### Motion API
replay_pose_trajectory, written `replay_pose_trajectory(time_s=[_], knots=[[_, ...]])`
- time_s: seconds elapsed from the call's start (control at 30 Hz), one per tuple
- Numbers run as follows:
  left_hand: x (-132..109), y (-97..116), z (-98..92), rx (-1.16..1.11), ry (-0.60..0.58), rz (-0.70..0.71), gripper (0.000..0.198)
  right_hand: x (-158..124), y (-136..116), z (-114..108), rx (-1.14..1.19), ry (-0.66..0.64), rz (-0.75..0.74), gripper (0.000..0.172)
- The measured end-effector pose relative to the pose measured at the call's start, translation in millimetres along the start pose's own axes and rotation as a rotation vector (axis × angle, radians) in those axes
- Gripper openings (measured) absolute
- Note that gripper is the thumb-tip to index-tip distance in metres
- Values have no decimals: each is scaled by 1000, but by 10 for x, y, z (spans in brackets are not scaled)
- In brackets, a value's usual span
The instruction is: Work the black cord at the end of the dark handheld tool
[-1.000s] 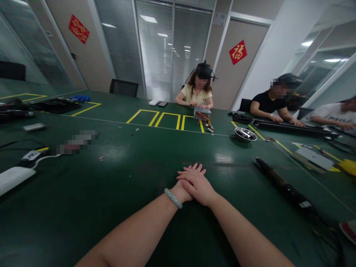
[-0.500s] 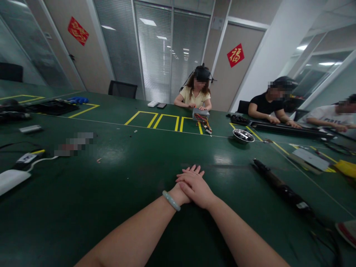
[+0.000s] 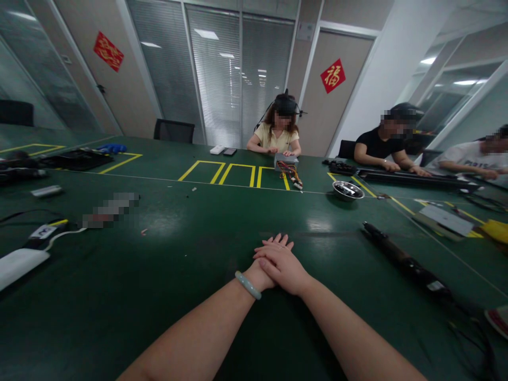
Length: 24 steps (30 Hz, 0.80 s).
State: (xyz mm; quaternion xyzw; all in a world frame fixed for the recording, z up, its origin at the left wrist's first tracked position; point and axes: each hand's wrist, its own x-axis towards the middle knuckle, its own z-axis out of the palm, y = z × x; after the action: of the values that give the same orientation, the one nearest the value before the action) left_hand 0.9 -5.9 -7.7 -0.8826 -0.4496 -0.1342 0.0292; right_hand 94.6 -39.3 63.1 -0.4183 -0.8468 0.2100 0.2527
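Observation:
My left hand point(image 3: 260, 275) lies palm down on the green table point(image 3: 190, 312), its fingers stretched forward. A pale green bangle point(image 3: 248, 286) circles my left wrist. Across the back of that hand rests my right hand point(image 3: 286, 269), with its fingers laid flat and its thumb near the left wrist. Neither hand holds an object. To the right of my hands lies a black electric screwdriver point(image 3: 408, 264) with a cord at its near end. A shiny metal bowl point(image 3: 348, 191) stands farther off, with small contents I cannot make out.
Opposite, a person point(image 3: 278, 132) touches a grey metal box point(image 3: 284, 161) with coloured cables. Two other people work at the right beside a long black panel point(image 3: 416, 180). A white device point(image 3: 24, 265) with a cable lies at left. Yellow tape outlines point(image 3: 237, 166) mark the table.
The view has shifted slightly, so the table items sit a little differently in it. My hands keep the same stacked pose. The person opposite has moved a hand slightly.

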Motion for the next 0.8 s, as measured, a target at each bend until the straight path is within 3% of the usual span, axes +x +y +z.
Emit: replay_pose_trajectory(time_s=[0.2,0.33,0.5,0.57,0.67,0.73,0.8], knots=[[-5,-9,-183,-157,-109,93,60,-6,8,1,-2,3,-1,27],[14,-21,-107,-284,-125,83,65,-6,2,9,-4,-4,6,28],[4,-46,-111,-233,-131,135,63,-41,68,-9,6,14,20,37],[-12,-54,-207,-218,-139,189,61,-77,176,-96,-33,128,76,43],[-34,-66,-360,-257,-131,146,65,-196,449,-373,-147,468,256,54],[-44,-76,-427,-299,-142,123,67,-354,677,-632,-248,716,461,64],[-48,-85,-464,-336,-163,125,68,-597,912,-906,-337,874,724,74]])
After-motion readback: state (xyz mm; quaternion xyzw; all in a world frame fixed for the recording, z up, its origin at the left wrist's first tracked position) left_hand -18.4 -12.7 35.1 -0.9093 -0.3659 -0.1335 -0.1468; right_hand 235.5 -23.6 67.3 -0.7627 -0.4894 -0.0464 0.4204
